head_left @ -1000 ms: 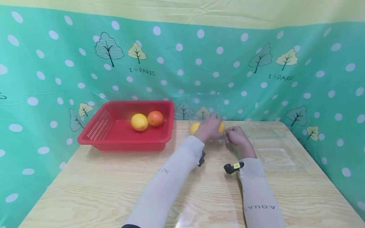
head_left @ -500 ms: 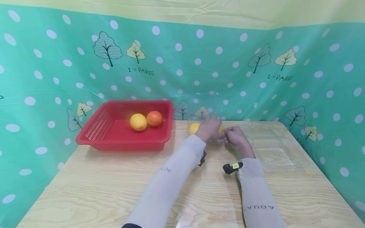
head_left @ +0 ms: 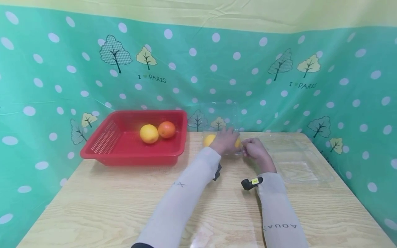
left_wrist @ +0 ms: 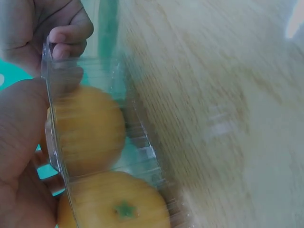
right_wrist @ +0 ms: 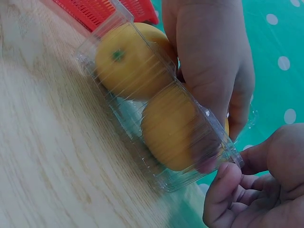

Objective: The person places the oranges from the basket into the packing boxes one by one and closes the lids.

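A clear plastic clamshell box (right_wrist: 166, 183) stands at the back of the table, its lid raised against the curtain. Two yellow-orange oranges sit side by side in it: the nearer orange (right_wrist: 166, 128) and one with a green stem mark (right_wrist: 123, 59). My left hand (head_left: 224, 141) reaches in from above and grips the nearer orange, its thumb inside the wall; in the head view it covers much of the fruit. At the box's right end, my right hand (head_left: 255, 150) pinches the rim corner between thumb and index finger, the other fingers curled.
To the left stands a red plastic basket (head_left: 133, 160) holding a yellow fruit (head_left: 149, 133) and an orange-red fruit (head_left: 166, 129). Another clear plastic container (head_left: 302, 172) lies open on the right of the table. A patterned green curtain (head_left: 192, 86) hangs behind.
The head view has shifted a little, so everything sits slightly further left. Both hands stay at the box, with the left hand's fingers moving only slightly.
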A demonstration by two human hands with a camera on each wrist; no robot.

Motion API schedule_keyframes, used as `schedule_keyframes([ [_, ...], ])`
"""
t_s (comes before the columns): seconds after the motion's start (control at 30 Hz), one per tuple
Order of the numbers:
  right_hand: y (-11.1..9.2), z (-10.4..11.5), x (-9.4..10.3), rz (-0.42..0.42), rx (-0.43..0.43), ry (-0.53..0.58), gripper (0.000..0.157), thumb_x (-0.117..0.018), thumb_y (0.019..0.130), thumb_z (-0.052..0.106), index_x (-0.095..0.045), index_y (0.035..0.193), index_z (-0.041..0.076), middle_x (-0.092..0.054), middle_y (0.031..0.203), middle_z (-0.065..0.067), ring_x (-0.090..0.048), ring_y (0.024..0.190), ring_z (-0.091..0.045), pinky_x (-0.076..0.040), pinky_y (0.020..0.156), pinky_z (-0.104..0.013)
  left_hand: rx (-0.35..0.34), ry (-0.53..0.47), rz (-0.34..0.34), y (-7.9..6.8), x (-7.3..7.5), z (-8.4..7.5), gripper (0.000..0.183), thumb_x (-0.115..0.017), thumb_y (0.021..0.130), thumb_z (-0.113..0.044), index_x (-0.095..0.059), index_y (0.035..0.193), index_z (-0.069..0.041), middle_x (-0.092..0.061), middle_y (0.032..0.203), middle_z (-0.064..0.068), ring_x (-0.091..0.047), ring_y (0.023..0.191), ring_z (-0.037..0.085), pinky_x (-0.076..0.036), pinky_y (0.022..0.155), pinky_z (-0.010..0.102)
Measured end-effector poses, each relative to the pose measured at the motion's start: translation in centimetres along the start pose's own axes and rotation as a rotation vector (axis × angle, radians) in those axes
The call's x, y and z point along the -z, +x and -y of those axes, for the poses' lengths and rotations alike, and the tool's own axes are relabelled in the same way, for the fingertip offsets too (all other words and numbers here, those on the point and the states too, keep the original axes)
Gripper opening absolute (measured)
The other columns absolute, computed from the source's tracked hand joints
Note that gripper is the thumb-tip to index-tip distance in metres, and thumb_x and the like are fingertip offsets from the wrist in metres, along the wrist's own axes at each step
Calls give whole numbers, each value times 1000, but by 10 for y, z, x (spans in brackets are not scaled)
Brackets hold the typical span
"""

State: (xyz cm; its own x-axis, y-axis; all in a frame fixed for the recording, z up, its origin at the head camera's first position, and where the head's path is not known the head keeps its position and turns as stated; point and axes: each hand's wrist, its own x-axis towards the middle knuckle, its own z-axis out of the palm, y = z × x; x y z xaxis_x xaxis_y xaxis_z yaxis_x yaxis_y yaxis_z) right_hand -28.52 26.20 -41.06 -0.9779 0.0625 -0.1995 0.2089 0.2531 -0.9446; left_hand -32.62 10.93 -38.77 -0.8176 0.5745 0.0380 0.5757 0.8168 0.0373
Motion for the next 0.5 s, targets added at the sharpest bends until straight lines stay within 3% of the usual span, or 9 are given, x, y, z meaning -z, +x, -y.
schedule_keyframes([
  [0.23,-1,0,0,2,16,3,28,-41,108,9,-56,119,-12,-53,75,-3,-51,66,-14,-46,59,-24,-18,-51,47,-3,4,5,72,-56,98,-54,-38,159,-19,-32,164,8,-30,149,36,-30,120,49],
  [0.5,1,0,-1,2,4,5,28,-41,108,10,-54,121,-12,-52,75,-3,-50,64,-12,-45,57,-23,-41,-215,-36,-7,16,20,66,-53,102,-49,-41,156,-15,-38,160,13,-37,146,34,-35,118,50],
])
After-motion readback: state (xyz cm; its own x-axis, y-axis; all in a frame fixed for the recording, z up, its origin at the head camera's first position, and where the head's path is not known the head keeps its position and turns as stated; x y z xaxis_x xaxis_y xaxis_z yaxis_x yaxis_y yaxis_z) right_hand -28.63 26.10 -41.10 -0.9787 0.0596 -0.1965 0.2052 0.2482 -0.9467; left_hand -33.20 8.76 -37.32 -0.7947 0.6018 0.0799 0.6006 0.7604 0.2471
